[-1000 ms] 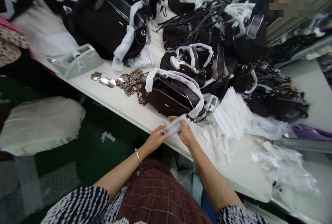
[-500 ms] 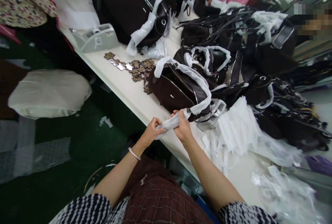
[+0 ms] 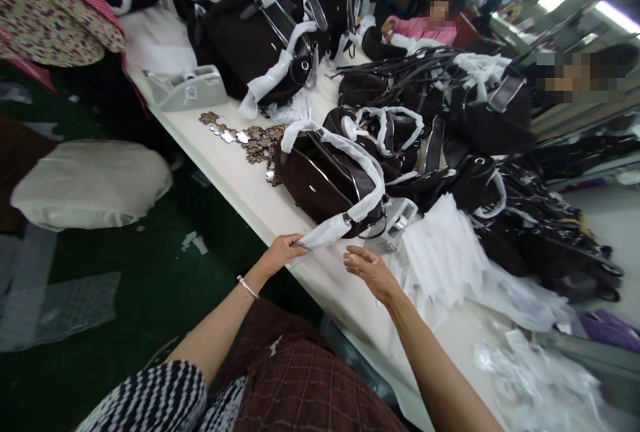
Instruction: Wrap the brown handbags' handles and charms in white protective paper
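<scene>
A grey tape dispenser [image 3: 187, 89] stands on the white bench [image 3: 235, 182] near its far left edge, with a scatter of leopard-print flower tags [image 3: 250, 140] just beside it. Large dark bags with wrapped handles [image 3: 260, 39] crowd the far end. A heap of white wrapping strips [image 3: 445, 252] lies to the right, clear plastic [image 3: 540, 379] nearer. A pale cushion [image 3: 90, 182] sits off the bench.

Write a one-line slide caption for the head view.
Left hand pinches the white wrap on a dark brown handbag strap; right hand hovers open beside it.
</scene>
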`<state>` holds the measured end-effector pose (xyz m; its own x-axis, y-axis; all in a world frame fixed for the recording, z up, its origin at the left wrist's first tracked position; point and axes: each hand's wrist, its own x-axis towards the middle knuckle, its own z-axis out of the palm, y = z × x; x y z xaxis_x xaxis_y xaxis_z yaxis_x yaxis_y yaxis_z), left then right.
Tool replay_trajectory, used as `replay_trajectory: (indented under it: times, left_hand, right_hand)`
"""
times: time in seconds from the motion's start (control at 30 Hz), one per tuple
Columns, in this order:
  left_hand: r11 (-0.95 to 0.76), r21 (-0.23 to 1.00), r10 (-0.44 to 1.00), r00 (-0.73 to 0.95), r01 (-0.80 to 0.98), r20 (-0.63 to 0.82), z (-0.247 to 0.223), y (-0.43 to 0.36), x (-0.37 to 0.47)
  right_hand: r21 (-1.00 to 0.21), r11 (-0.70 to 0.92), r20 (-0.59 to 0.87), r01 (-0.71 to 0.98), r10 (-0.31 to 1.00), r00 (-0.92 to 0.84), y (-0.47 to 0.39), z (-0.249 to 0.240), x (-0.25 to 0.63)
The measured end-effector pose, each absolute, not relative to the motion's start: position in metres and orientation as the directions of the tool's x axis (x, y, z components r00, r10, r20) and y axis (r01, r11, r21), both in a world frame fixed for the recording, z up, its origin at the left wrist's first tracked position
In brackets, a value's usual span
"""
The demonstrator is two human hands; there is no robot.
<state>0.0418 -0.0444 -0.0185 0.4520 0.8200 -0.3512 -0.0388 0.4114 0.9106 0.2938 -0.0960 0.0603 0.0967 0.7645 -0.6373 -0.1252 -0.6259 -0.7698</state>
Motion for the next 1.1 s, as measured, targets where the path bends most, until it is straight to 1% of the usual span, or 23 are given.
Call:
replay_trajectory:
  times: [0.07, 0.2, 0.3, 0.37, 0.47, 0.63, 0.8, 0.87, 0.93, 1.0, 1.03, 1.1]
  left_hand:
    - [0.418, 0.908, 0.814, 0.453, -0.023, -0.363, -0.019, -0.048, 0.045]
    - [0.389, 0.921, 0.835, 0.408, 0.035, -0.368, -0.016, -0.056, 0.046]
    - [0.373, 0.925, 0.858, 0.355, 0.067, -0.372, -0.013, -0.060, 0.043]
    - [0.359, 0.930, 0.861, 0.355, 0.082, -0.364, -0.014, -0.062, 0.043]
    - [0.357, 0.931, 0.855, 0.373, 0.079, -0.360, -0.018, -0.064, 0.045]
    - [0.344, 0.937, 0.856, 0.388, 0.063, -0.341, -0.021, -0.066, 0.047]
    - [0.375, 0.925, 0.820, 0.488, -0.064, -0.299, -0.018, -0.070, 0.039]
    - [0.368, 0.928, 0.821, 0.489, -0.060, -0.294, -0.018, -0.070, 0.038]
    - [0.325, 0.945, 0.848, 0.438, 0.011, -0.297, -0.020, -0.069, 0.039]
    - [0.257, 0.962, 0.897, 0.348, 0.090, -0.272, -0.024, -0.068, 0.044]
    - [0.224, 0.969, 0.920, 0.304, 0.106, -0.246, -0.026, -0.068, 0.047]
    - [0.168, 0.983, 0.960, 0.214, 0.075, -0.180, -0.030, -0.069, 0.053]
  right_hand:
    - [-0.780, -0.614, -0.626, -0.124, 0.770, 0.125, -0.094, 0.052, 0.283]
    - [-0.843, -0.515, -0.533, -0.153, 0.838, 0.113, -0.077, 0.037, 0.244]
    - [-0.901, -0.419, -0.430, -0.114, 0.897, 0.099, -0.071, 0.036, 0.233]
    - [-0.918, -0.388, -0.393, -0.079, 0.918, 0.057, -0.073, 0.038, 0.232]
    - [-0.909, -0.415, -0.416, -0.047, 0.909, 0.023, -0.077, 0.037, 0.230]
    - [-0.894, -0.445, -0.448, -0.056, 0.889, 0.094, -0.077, 0.028, 0.217]
    - [-0.880, -0.470, -0.474, -0.063, 0.878, 0.073, -0.072, 0.025, 0.220]
    - [-0.876, -0.475, -0.480, -0.079, 0.875, 0.069, -0.071, 0.026, 0.222]
    - [-0.873, -0.481, -0.486, -0.086, 0.871, 0.067, -0.071, 0.028, 0.220]
    - [-0.871, -0.483, -0.489, -0.089, 0.869, 0.075, -0.071, 0.030, 0.216]
    - [-0.871, -0.483, -0.490, -0.090, 0.867, 0.085, -0.071, 0.030, 0.214]
    - [-0.870, -0.485, -0.492, -0.086, 0.864, 0.108, -0.070, 0.030, 0.210]
